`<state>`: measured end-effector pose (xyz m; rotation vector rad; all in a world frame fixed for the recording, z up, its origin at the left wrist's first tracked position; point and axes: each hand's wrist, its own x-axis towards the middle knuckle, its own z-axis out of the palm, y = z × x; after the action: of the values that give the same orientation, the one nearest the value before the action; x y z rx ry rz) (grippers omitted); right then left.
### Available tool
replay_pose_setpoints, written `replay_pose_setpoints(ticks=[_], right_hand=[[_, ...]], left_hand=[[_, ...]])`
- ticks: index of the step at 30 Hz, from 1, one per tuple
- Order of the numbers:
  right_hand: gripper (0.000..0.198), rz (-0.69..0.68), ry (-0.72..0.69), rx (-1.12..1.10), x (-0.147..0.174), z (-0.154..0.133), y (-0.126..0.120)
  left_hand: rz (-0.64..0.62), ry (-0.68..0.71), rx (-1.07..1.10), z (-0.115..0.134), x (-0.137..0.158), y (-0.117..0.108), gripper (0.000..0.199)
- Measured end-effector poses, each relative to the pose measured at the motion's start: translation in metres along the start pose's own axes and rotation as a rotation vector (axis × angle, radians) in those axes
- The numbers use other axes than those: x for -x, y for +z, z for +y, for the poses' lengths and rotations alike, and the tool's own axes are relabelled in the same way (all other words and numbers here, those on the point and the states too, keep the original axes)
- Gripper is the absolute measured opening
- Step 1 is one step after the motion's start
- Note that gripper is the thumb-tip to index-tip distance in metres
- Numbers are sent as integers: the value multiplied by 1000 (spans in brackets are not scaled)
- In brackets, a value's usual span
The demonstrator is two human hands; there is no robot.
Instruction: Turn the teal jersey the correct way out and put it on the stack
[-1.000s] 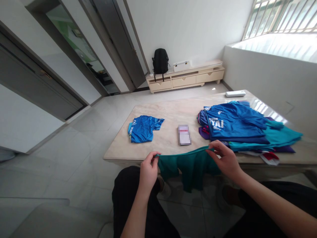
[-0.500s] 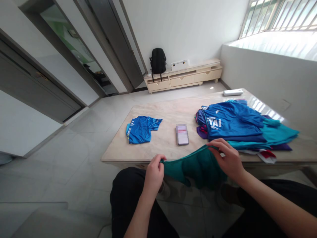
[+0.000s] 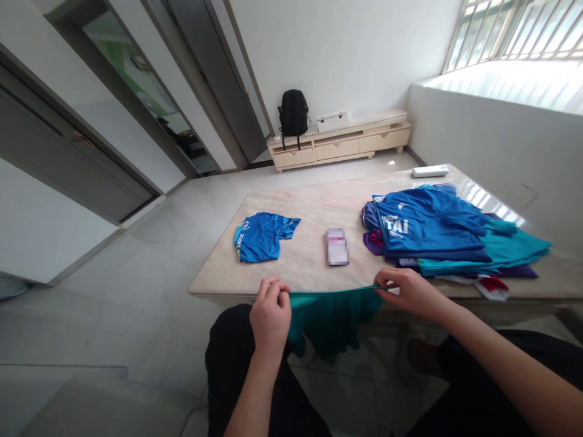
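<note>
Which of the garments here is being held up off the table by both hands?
The teal garment, stretched between the left hand and right hand at the table's near edge. The folded blue shirt and the pile of clothes lie on the table.

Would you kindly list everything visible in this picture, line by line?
Teal fabric garment: one, teal, stretched between both hands at the table's near edge.
Folded blue shirt: one, blue, table left.
Pile of shirts: one, blue, teal, purple, table right.
Blurred small packet: one, table middle.
White flat device: one, far table corner.
Beige marble table: one.
Black backpack: one, on low cream cabinet.
Left hand: grips garment.
Right hand: grips garment.
</note>
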<state>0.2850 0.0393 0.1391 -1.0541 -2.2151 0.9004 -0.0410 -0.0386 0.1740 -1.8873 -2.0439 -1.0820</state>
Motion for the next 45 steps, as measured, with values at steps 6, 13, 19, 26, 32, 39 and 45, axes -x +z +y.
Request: replay_pose_setpoints(ticks=[6, 13, 19, 26, 32, 39, 45], right_hand=[[15, 140, 119, -100, -2, 14, 0], [20, 308, 204, -36, -4, 27, -2], [22, 375, 236, -7, -5, 36, 12], [21, 451, 240, -30, -7, 38, 18], [29, 555, 278, -67, -8, 29, 22], [27, 575, 212, -151, -5, 8, 16], [25, -3, 125, -461, 1, -9, -6]], left_hand=[[-364, 144, 248, 1, -4, -5, 18], [-570, -12, 344, -12, 2, 9, 51], [-390, -266, 274, -25, 6, 27, 47], [-436, -313, 480, -17, 2, 18, 12], [-520, -405, 839, -8, 1, 15, 16], [-432, -386, 737, -17, 1, 17, 27], [-152, -220, 705, -14, 2, 10, 14]])
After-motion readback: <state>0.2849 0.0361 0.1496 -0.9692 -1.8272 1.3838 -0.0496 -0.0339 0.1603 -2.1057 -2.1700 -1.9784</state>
